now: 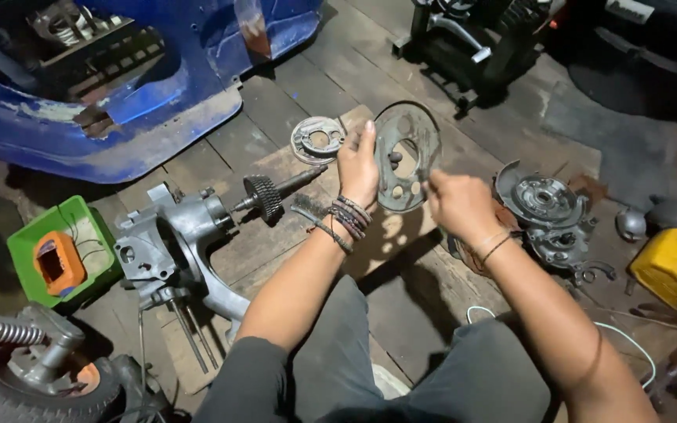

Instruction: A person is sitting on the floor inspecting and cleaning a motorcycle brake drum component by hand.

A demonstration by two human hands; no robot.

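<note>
A green tray point(21, 254) sits far left, an engine casing point(168, 243) beside it. At centre, the left hand point(359, 166) closes on a round brake backing plate point(407, 155), held upright above the wooden floor point(276, 110); the right hand point(457, 202) pinches its near edge.

Grey round plate point(407, 155), blue vehicle body point(119, 117), green tray point(80, 215), yellow can point(662, 266)

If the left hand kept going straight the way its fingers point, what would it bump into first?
The left hand points up and away while gripping the round metal backing plate. Straight on, it would probably meet the small round brake plate on the wooden floor, though depth is hard to judge.
</note>
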